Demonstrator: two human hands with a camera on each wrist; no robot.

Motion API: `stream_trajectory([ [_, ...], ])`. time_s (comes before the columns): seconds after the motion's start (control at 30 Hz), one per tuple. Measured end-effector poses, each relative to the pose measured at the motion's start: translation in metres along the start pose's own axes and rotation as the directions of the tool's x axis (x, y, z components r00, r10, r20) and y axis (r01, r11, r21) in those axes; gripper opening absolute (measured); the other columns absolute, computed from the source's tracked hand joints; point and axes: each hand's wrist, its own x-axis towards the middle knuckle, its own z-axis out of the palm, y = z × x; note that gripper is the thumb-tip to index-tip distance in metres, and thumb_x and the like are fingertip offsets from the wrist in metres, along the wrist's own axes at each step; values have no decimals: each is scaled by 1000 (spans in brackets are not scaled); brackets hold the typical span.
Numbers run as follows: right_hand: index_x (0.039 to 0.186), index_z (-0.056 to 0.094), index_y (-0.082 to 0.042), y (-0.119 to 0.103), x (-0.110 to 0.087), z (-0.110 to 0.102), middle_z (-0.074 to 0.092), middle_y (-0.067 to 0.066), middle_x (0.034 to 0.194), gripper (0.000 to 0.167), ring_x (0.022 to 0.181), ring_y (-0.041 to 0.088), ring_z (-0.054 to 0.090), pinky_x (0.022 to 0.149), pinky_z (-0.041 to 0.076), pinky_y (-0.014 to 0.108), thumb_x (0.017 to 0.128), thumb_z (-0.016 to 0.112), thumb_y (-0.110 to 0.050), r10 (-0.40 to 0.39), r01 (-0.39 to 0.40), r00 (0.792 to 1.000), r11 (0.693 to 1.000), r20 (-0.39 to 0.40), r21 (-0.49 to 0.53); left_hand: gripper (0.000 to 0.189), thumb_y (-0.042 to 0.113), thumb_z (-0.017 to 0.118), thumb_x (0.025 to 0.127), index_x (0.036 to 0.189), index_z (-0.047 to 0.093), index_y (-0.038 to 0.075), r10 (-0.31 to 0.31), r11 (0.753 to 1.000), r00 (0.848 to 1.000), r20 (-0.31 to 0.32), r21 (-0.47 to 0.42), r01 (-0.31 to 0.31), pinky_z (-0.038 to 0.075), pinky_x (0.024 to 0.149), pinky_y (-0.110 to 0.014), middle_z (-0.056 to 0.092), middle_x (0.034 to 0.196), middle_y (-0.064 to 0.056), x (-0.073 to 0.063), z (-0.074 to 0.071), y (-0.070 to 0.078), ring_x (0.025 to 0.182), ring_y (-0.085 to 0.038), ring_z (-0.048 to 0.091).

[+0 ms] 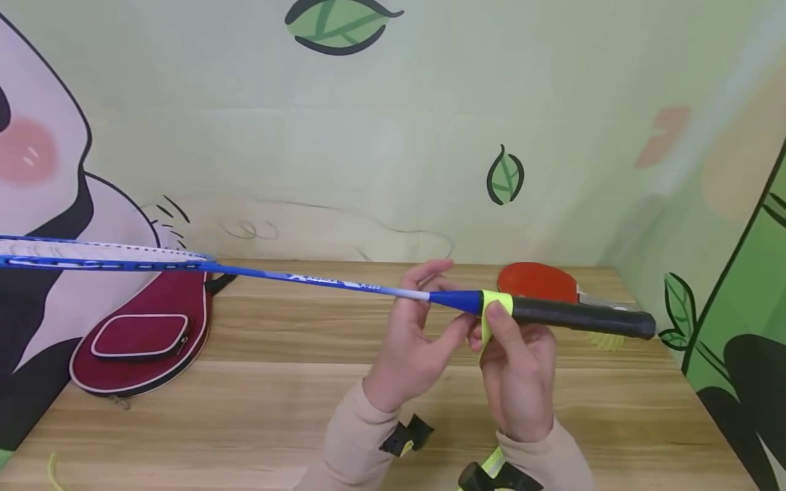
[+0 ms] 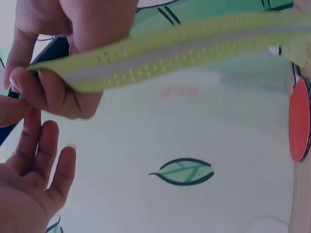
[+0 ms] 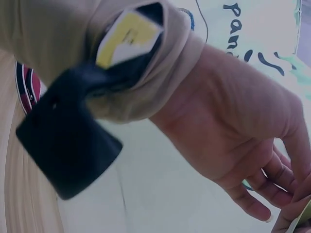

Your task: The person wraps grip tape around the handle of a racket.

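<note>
A blue badminton racket [image 1: 344,281] with a black handle [image 1: 583,318] stretches across the head view, its strung head cut off at left. My right hand [image 1: 520,382] grips the handle from below, thumb on a yellow-green grip tape [image 1: 499,300] wrapped at the handle's top. In the left wrist view the tape [image 2: 194,51] runs rightward from that hand [image 2: 97,24] as a long strip. My left hand [image 1: 408,351] is by the cone, thumb and index finger meeting beside the tape, other fingers behind the shaft. Whether they pinch the tape, I cannot tell.
A red table tennis paddle [image 1: 535,281] and a yellow shuttlecock [image 1: 606,339] lie behind the handle. At left a maroon paddle case [image 1: 144,341] leans on the painted wall [image 1: 344,136]. A curved yellow strip [image 1: 52,470] is at the wooden table's [image 1: 276,423] near left.
</note>
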Motion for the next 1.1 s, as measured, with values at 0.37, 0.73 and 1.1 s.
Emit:
stream_trajectory([
  [0.37, 98, 59, 4, -6, -5, 5, 62, 8, 73, 11, 58, 15, 54, 56, 47, 20, 100, 49, 0, 88, -90, 994, 996, -66, -19, 73, -24, 59, 81, 139, 18, -7, 146, 988, 987, 61, -66, -142, 56, 81, -39, 58, 117, -33, 1, -1, -2, 90, -30, 65],
  [0.73, 107, 53, 3, -11, -8, 9, 59, 5, 83, 13, 67, 12, 54, 60, 48, 18, 103, 47, -8, 185, -188, 982, 973, -32, -133, 73, -28, 53, 82, 140, 14, -9, 155, 970, 986, 61, -197, -140, 56, 48, -33, 56, 110, -39, -1, -2, -1, 57, -24, 58],
  [1.1, 106, 55, 4, -8, -7, 6, 57, 4, 85, 10, 74, 13, 52, 67, 48, 20, 100, 46, 3, 163, -124, 978, 956, 131, -267, 63, 1, 63, 90, 135, 21, -10, 165, 984, 985, -59, -65, -169, 57, 80, -35, 61, 108, -34, 2, -13, -2, 91, -21, 67],
])
